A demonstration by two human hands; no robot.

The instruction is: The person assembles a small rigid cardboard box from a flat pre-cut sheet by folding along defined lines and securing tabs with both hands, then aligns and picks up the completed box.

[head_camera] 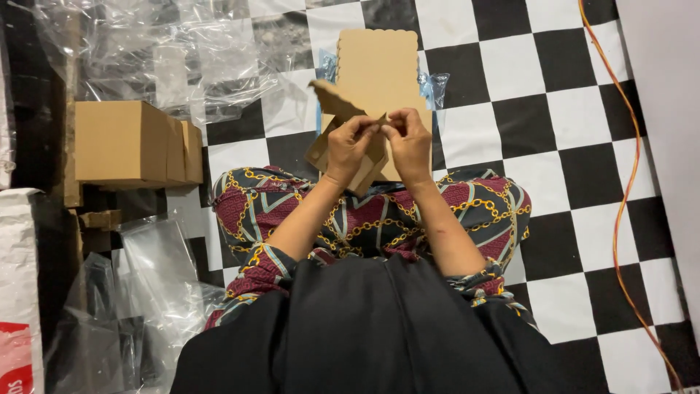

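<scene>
I sit cross-legged on a black-and-white checkered floor. My left hand (pixel 350 146) and my right hand (pixel 410 143) are side by side, both pinching a folded brown cardboard piece (pixel 332 101) held above my knees. Its flaps stick out to the upper left and hang below my hands. Just beyond it on the floor lies a stack of flat brown cardboard blanks (pixel 379 66) with scalloped edges, resting on a clear plastic wrapper (pixel 435 87).
Finished brown cardboard boxes (pixel 131 142) stand in a row at the left. Crumpled clear plastic sheets (pixel 182 58) cover the upper left and lower left floor. An orange cable (pixel 625 197) runs down the right side. A white sack (pixel 18 284) lies at the left edge.
</scene>
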